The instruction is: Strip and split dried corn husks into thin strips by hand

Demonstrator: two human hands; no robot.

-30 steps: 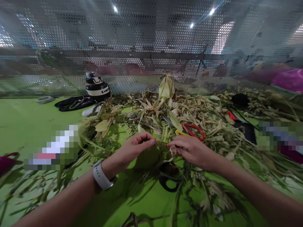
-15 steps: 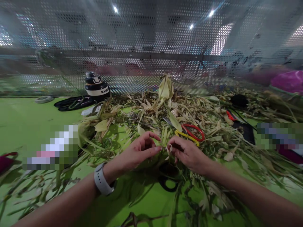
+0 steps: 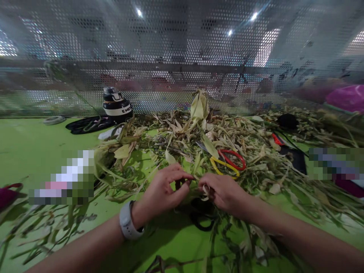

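My left hand (image 3: 167, 187), a pale watch on its wrist, pinches one end of a thin strip between thumb and forefinger. Opposite it, my right hand (image 3: 223, 191) is closed on the strip, which looks like dried husk (image 3: 207, 191); a pale curl of it shows at the fingers. The fingertips are close together, and much of the strip is hidden. Just beyond my right hand lie scissors with one red and one yellow handle (image 3: 231, 161). Below the hands, a black-handled tool (image 3: 203, 223) rests on the green table, partly in shadow.
Dried husks and leaves (image 3: 170, 129) are heaped across the green table (image 3: 71, 142). A husk bundle (image 3: 199, 106) stands upright at the back. A black bottle (image 3: 116, 108) is at back left, before a perforated metal screen (image 3: 182, 49). A black flat item (image 3: 295, 157) lies right.
My left hand has closed its fingertips into a pinch. My right hand has turned slightly, its fingers curling further around the strip. The scissors stay in place.
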